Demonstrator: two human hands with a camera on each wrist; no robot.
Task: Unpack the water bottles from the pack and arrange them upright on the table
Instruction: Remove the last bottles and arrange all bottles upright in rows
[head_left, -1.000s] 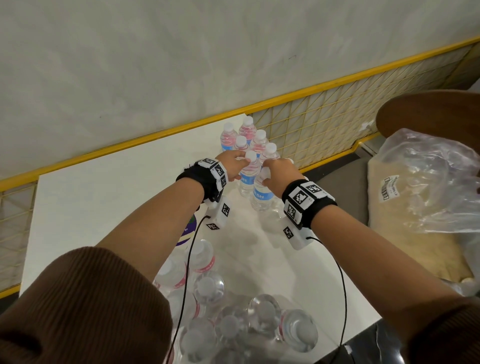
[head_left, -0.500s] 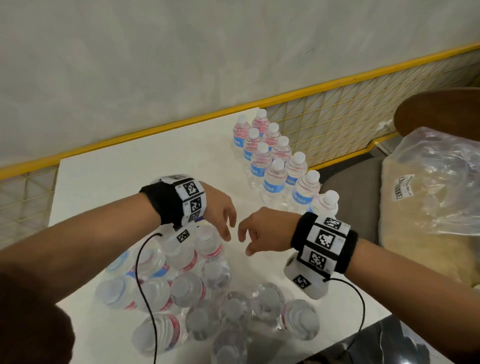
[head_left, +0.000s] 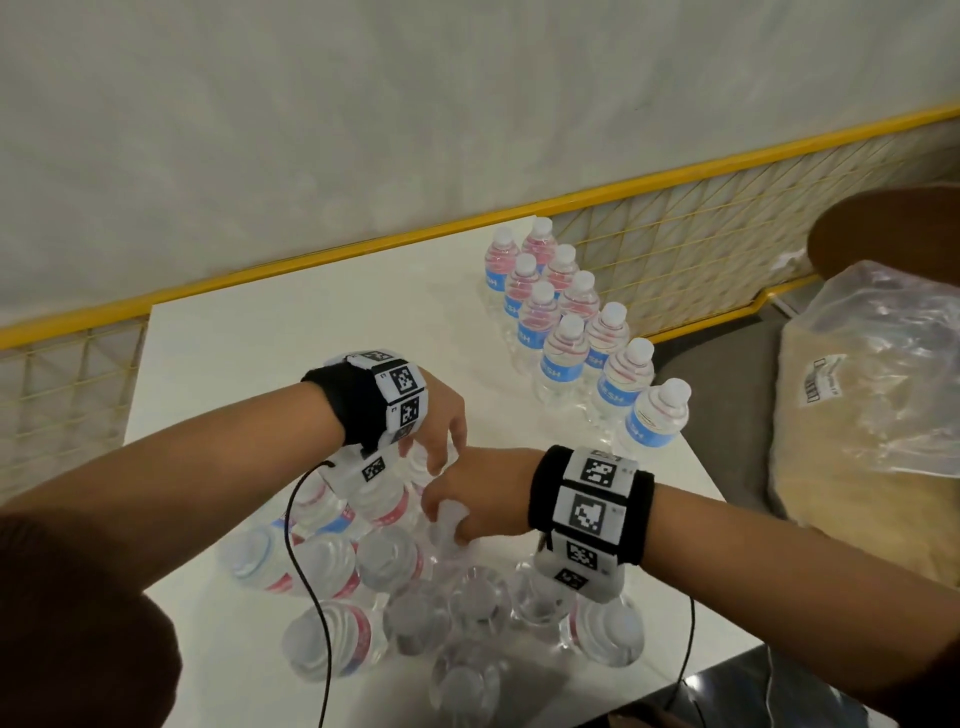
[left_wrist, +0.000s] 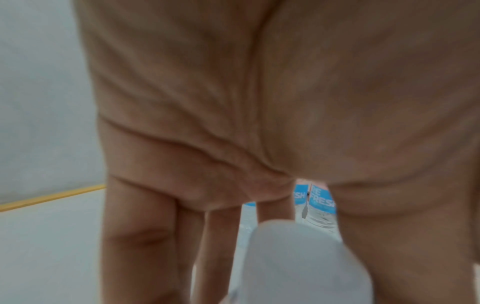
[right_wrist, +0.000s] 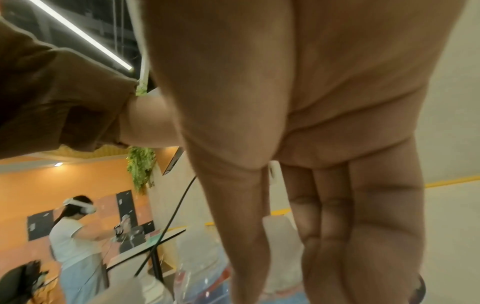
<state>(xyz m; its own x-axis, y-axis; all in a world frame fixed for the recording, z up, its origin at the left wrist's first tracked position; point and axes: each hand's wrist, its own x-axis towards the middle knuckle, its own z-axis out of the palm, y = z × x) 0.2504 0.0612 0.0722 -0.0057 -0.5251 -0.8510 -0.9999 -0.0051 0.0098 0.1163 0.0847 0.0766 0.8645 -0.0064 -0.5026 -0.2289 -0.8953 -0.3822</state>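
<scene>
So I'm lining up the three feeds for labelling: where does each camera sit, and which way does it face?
Head: worn high, facing down and forward at the white table; both forearms, left hand and right hand show.
Left wrist: looks along the palm, fingers pointing down over a white bottle cap.
Right wrist: looks along the palm and fingers; brown sleeve shows.
Shared: blue-labelled clear plastic water bottles.
</scene>
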